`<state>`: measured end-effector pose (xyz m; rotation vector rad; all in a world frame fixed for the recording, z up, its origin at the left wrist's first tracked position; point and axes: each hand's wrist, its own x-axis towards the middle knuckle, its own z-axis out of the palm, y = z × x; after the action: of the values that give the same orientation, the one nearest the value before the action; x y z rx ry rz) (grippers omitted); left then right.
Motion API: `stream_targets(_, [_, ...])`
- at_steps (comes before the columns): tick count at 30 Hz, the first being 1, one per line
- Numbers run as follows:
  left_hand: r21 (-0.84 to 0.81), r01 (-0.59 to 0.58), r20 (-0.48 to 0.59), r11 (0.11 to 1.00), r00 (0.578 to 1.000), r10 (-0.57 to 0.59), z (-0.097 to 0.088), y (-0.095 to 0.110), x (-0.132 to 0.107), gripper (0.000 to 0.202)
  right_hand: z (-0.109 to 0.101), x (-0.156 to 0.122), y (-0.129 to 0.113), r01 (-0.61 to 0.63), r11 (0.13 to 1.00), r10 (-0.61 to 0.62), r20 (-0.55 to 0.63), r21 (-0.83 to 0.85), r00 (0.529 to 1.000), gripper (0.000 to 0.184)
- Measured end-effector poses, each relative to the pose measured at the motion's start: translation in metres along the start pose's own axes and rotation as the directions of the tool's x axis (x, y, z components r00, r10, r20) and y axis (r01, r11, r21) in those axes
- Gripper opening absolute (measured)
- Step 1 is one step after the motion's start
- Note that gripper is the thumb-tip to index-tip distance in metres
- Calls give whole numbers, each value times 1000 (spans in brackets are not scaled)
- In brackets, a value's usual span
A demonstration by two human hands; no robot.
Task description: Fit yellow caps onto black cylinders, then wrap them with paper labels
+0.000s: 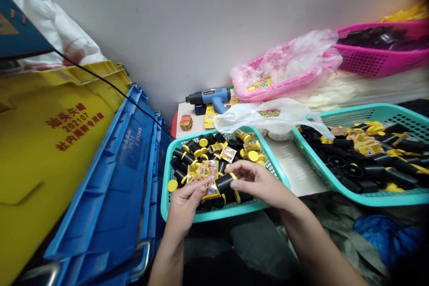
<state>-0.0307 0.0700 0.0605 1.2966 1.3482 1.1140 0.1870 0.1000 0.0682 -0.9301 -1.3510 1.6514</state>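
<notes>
My left hand point(186, 203) pinches a yellow printed label sleeve point(211, 189) at its lower edge. My right hand point(256, 181) grips a black tube with a yellow cap point(225, 182), its end meeting the sleeve. Both hands hover over a teal basket point(166, 196) full of several black tubes, yellow caps and more yellow sleeves point(204, 169).
A second teal basket point(378, 199) of black tubes sits right. A blue heat gun point(212, 97), clear bag point(268, 118) and pink baskets point(378, 60) lie behind. Stacked blue crates point(114, 187) and a yellow crate point(47, 134) stand left, a black cable across them.
</notes>
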Motion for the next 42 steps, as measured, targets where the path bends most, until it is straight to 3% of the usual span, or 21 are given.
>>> stream_targets(4, [31,19,3,999,1000,-19,3,4,3,35,-1,-2,5,-21,999,20,-31,-43,999,29])
stream_targets(11, [13,39,40,999,998,-40,3,6,4,37,-1,0,9,-106,993,108,-36,48,994,35])
stream_targets(18, [13,79,63,997,995,-80,4,12,7,40,4,-5,7,-51,994,49,-30,-97,998,33])
stream_targets(22, [-60,107,51,992,993,-104,4,11,5,37,19,-3,17,98,992,-103,-59,-83,993,32])
stream_targets(26, [-223,140,120,965,986,-115,7,9,0,32,30,-3,28,283,958,-285,-87,-40,954,35])
stream_targets(28, [-257,119,131,959,988,-87,11,10,-3,29,31,-5,32,248,968,-247,-48,36,968,37])
stream_targets(32, [-287,108,132,952,989,-72,22,11,-6,24,35,-3,41,58,966,-75,59,250,995,42])
stream_targets(35, [-317,104,105,943,992,-74,27,9,-7,24,39,1,46,66,949,-95,79,308,992,43])
stream_targets(42, [-361,114,172,925,984,-54,46,13,-10,28,28,-16,27,294,953,-298,-58,-71,953,40])
